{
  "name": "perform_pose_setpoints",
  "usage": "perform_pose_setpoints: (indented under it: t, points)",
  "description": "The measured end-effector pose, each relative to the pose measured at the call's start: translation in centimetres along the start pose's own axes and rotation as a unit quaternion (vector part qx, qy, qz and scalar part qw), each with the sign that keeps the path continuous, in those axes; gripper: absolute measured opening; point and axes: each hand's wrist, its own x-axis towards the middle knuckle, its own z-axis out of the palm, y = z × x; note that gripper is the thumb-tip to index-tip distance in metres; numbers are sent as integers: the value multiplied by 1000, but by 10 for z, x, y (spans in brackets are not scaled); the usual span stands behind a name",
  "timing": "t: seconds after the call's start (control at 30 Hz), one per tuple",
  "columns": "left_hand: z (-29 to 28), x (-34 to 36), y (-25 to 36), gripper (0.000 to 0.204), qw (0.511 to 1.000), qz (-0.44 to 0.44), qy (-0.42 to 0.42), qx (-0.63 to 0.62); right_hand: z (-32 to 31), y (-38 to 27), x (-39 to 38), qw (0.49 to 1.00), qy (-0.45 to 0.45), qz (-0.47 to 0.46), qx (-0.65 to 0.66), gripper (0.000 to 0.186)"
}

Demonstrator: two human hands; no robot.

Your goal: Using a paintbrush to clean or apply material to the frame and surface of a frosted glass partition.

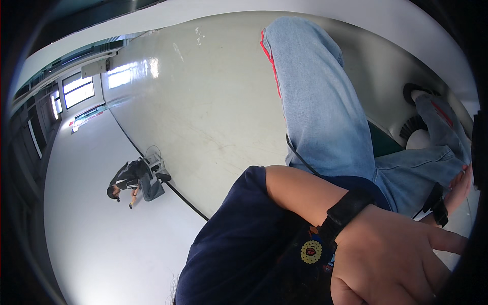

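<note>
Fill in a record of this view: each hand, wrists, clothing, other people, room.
Left hand: large in the foreground, back toward the camera; any held object cannot be made out
Right hand: at the right rim, beside the jeans; grip unclear
Wrists: a black strap on each
Clothing: blue jeans with red trim; navy shirt with a round yellow emblem
Other people: one seated person, appearing sideways in frame
Room: pale floor, white wall, bright window

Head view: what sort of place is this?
Probably a large indoor workroom or hall, though its exact use can't be told. Signs: a smooth grey-green floor, bright windows at the far end, and another person, apparently seated.
</note>
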Motion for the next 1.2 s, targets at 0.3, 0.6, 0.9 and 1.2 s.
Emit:
perform_pose_setpoints:
  t: [0.3, 0.6, 0.9, 1.2]
  points:
    - [1, 2, 0, 42, 1000, 6, 5, -1, 8, -6, -7, 1000, -8, -16, -13, 31]
    - [1, 3, 0, 44, 1000, 12, 10, -3, 7, -6, -7, 1000, -13, -11, -7, 31]
    - [-6, 0, 3, 45, 1000, 14, 15, -1, 15, -13, -16, 1000, -5, -29, -11, 31]
    - [-20, 5, 7, 47, 1000, 17, 4, -2, 10, -6, -8, 1000, 10, -16, -20, 31]
